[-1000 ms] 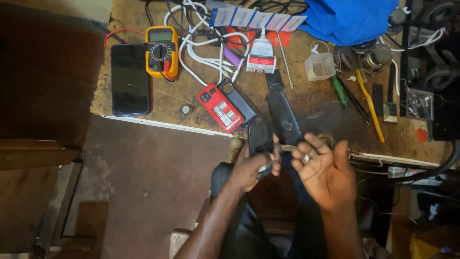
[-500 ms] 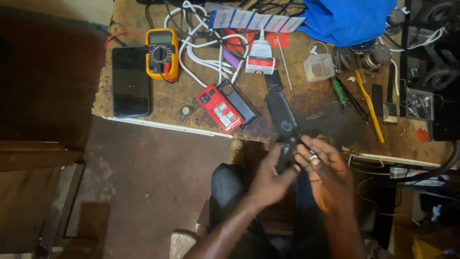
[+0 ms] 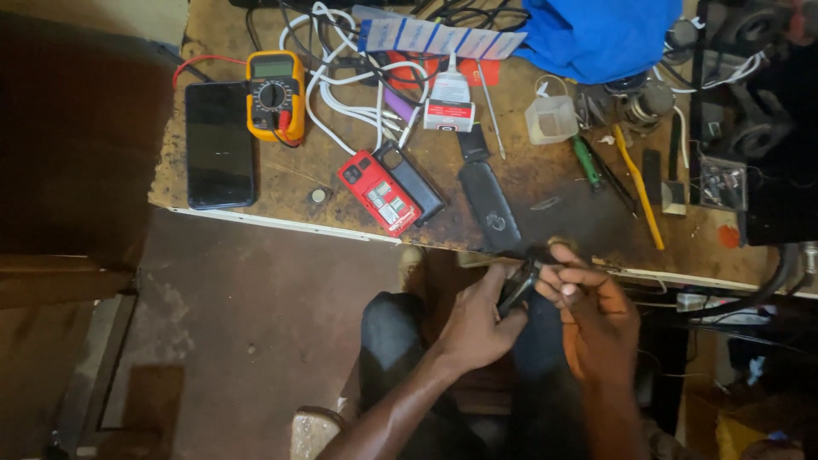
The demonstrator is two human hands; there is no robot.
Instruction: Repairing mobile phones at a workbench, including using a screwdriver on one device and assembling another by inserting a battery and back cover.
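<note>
Since the earlier frame both hands closed together over the lap, left hand [image 3: 477, 328] and right hand [image 3: 596, 311] now clasping the small dark slab-shaped phone [image 3: 518, 288] between them, below the worn wooden bench [image 3: 545, 200] edge.

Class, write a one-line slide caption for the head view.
Both hands, left hand and right hand, hold a small black phone beside a cluttered workbench.
</note>
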